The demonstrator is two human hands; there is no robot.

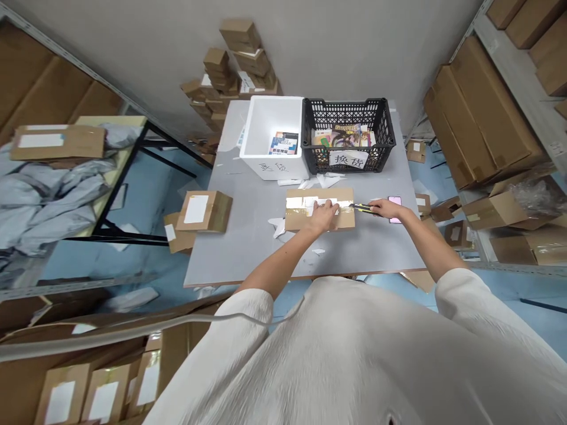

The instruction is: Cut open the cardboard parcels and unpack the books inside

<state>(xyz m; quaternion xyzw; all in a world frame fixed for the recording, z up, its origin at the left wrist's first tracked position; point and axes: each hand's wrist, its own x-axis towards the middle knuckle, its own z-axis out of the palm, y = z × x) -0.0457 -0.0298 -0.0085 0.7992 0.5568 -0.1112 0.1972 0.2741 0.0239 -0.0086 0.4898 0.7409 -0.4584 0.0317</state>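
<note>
A taped cardboard box [295,222] with a white label lies flat on the grey table [248,254] in front of me. Across its top rests my left hand [325,215], fingers spread out and pressing on the label and tape. My right hand [385,208] is wrapped round a black and yellow box cutter [365,208]. The cutter's tip points left and meets the right end of the box, by the tape. Whether the blade has gone into the tape is too small to tell. Just beyond my right hand lies a phone [395,201] with a pink screen.
Behind the box stand a white foam bin [272,168] and a black plastic crate [383,150], both holding books. Torn paper scraps [278,226] lie around. Another labelled box [217,211] sits at the table's left edge. Shelves with cartons flank both sides; a cable [133,330] crosses lower left.
</note>
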